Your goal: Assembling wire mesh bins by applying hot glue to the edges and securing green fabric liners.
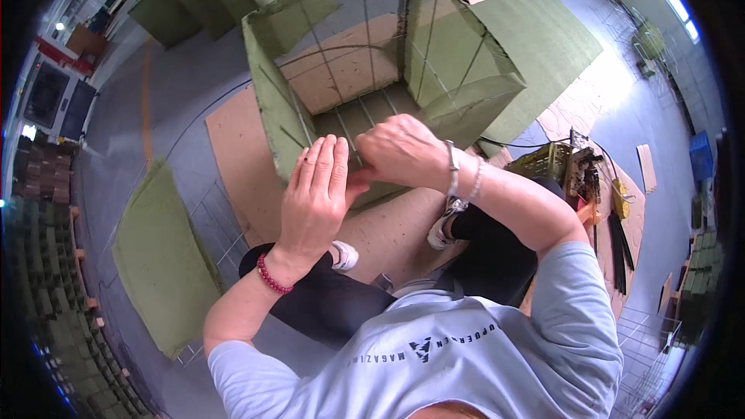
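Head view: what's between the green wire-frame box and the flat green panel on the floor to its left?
In the head view, brown cardboard sheet and grey floor lie between the box and panel.

Left hand (314,194), right hand (400,151), on green wire-framed box (372,70)

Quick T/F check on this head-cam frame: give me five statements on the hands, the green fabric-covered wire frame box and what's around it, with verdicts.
1. Both hands are at the near edge of the green fabric-covered wire frame box. True.
2. The left hand wears a glove. False: it is bare, with a red bead bracelet at the wrist.
3. The right hand has bracelets at its wrist. True.
4. The box stands on a metal table. False: it stands on brown cardboard sheets laid on the grey floor.
5. A flat green fabric-covered panel lies on the floor to the person's left. True.
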A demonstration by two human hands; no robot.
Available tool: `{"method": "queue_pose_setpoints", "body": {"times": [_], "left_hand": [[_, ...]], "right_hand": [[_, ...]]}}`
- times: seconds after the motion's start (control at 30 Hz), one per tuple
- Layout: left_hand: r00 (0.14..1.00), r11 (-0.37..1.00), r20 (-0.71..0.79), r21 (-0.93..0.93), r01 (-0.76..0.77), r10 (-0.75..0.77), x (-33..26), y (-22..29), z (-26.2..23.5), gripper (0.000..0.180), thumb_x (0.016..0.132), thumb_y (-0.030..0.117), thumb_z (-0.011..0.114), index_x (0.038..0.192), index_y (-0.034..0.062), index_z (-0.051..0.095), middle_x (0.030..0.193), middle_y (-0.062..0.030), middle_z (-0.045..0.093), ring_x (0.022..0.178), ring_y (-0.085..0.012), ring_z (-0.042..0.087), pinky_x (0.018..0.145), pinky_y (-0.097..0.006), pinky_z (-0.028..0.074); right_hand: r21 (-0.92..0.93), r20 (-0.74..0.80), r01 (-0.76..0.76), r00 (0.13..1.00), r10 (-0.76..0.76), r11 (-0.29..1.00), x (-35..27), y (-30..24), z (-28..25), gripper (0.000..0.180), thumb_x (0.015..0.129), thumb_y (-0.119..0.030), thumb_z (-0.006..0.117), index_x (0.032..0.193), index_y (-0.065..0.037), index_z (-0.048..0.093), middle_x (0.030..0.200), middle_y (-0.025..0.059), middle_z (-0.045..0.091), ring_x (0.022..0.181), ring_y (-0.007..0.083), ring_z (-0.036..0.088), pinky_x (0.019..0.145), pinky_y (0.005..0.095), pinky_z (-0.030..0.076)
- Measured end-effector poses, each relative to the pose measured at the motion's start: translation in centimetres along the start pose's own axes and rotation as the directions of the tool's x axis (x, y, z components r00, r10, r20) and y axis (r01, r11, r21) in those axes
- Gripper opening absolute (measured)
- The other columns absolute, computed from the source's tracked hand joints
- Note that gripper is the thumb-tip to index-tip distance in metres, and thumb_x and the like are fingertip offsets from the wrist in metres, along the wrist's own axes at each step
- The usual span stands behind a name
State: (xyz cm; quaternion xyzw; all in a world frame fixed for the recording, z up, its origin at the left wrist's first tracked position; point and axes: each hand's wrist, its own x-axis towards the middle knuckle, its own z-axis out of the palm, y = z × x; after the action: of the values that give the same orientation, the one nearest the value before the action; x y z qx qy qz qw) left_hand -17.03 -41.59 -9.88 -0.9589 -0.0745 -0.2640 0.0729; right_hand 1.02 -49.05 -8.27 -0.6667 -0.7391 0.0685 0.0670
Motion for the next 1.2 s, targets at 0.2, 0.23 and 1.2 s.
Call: {"method": "queue_pose_setpoints", "body": {"times": [0.2,0.23,1.2], "left_hand": [[0.972,0.996,0.222,-0.040,0.085,-0.074,2.3,0.2,2.0,0.078,0.083,0.050,0.062,0.130,-0.0100,0.049,0.106,-0.0197,0.064,0.095,-0.0303,0.066,0.085,-0.039,0.055],[0.912,0.968,0.399,-0.176,0.177,-0.094,2.8,0.0,1.6,0.080,0.083,0.053,0.060,0.130,-0.0106,0.048,0.099,-0.0190,0.066,0.088,-0.0304,0.068,0.078,-0.038,0.057],[0.568,0.434,0.823,-0.517,0.737,0.016,7.2,-5.4,4.6,0.023,0.095,0.017,0.056,0.085,-0.0011,0.066,0.071,0.0075,0.054,0.070,-0.0022,0.049,0.062,-0.024,0.041]], "right_hand": [[0.171,0.173,0.087,0.978,-0.117,0.981,2.0,2.5,0.4,0.039,0.065,-0.033,0.074,0.081,0.002,0.069,0.080,0.0225,0.068,0.076,0.0387,0.066,0.072,0.0422,0.054],[0.240,0.288,0.107,0.941,-0.176,0.965,2.1,3.4,-0.9,0.044,0.071,-0.035,0.072,0.086,0.006,0.066,0.082,0.0243,0.066,0.078,0.0388,0.065,0.071,0.0429,0.052],[0.098,-0.527,0.190,0.842,-0.111,0.977,-3.1,3.3,1.5,0.039,0.095,-0.036,0.055,0.078,-0.001,0.060,0.070,0.0135,0.062,0.071,0.0341,0.063,0.068,0.0441,0.049]]}}
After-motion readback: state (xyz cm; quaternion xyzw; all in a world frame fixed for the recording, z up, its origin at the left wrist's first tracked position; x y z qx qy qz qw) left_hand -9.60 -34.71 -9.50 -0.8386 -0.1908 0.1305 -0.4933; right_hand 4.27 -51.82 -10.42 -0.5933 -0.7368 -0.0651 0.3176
